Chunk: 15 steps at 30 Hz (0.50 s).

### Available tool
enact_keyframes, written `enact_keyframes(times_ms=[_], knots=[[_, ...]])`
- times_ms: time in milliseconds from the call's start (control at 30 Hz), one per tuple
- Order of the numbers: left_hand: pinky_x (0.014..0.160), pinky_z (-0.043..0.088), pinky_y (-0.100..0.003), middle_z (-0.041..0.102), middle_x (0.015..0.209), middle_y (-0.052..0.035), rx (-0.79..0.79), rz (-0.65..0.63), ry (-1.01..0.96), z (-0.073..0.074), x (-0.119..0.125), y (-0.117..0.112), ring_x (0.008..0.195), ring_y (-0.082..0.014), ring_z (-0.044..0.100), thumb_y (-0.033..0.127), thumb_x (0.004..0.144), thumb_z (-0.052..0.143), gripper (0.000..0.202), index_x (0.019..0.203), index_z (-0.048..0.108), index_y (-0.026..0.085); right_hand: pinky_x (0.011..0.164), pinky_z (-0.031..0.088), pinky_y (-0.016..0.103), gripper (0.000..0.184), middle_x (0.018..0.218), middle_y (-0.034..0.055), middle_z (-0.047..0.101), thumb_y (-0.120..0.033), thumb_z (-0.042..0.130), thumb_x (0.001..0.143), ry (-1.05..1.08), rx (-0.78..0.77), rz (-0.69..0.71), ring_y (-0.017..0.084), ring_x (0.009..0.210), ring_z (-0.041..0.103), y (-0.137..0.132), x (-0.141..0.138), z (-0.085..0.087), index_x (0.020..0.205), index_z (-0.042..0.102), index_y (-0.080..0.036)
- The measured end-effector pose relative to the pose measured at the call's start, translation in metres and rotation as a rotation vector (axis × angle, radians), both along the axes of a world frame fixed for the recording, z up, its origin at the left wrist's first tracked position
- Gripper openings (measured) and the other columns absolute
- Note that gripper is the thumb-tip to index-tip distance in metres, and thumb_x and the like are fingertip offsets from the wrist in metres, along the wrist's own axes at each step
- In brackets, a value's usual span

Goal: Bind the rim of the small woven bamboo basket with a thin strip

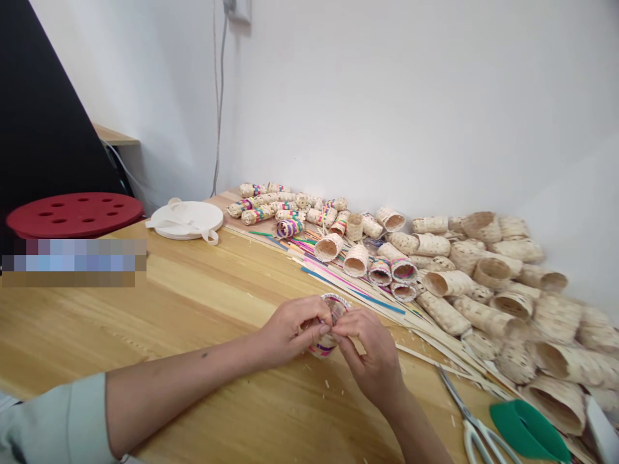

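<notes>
A small woven basket with pink and purple bands stands on the wooden table, its open mouth tilted toward me. My left hand pinches at the near left side of its rim, fingers closed. From the right, my right hand meets it with thumb and forefinger pressed together at the same rim. The fingertips of both hands nearly touch. Whatever thin piece may lie between the right fingertips is too small to make out. Part of the basket's wall is hidden behind the fingers.
Many woven tubes are heaped along the wall, with coloured strips in front. Scissors and a green object lie at the near right. A white round lid-like thing and a red stool are at the left.
</notes>
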<state>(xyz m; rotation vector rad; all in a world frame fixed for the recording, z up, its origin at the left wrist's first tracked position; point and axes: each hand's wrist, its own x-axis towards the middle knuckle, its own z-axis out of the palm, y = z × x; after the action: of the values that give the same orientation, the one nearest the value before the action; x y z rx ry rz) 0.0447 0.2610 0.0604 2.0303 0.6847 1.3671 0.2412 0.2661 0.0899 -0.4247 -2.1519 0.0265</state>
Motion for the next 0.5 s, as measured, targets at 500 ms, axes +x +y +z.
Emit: enact_keyframes(times_ms=[500], knots=[[0.08, 0.05, -0.03, 0.067, 0.085, -0.005, 0.013, 0.003, -0.006, 0.0012, -0.0005, -0.0005, 0.084, -0.0186, 0.063, 0.047, 0.102, 0.05, 0.033, 0.089, 0.064, 0.02, 0.08, 0.056, 0.034, 0.013, 0.084, 0.0012, 0.073, -0.009, 0.062, 0.096, 0.008, -0.009, -0.008, 0.016, 0.078, 0.068, -0.0008, -0.0006, 0.0011, 0.096, 0.061, -0.022]])
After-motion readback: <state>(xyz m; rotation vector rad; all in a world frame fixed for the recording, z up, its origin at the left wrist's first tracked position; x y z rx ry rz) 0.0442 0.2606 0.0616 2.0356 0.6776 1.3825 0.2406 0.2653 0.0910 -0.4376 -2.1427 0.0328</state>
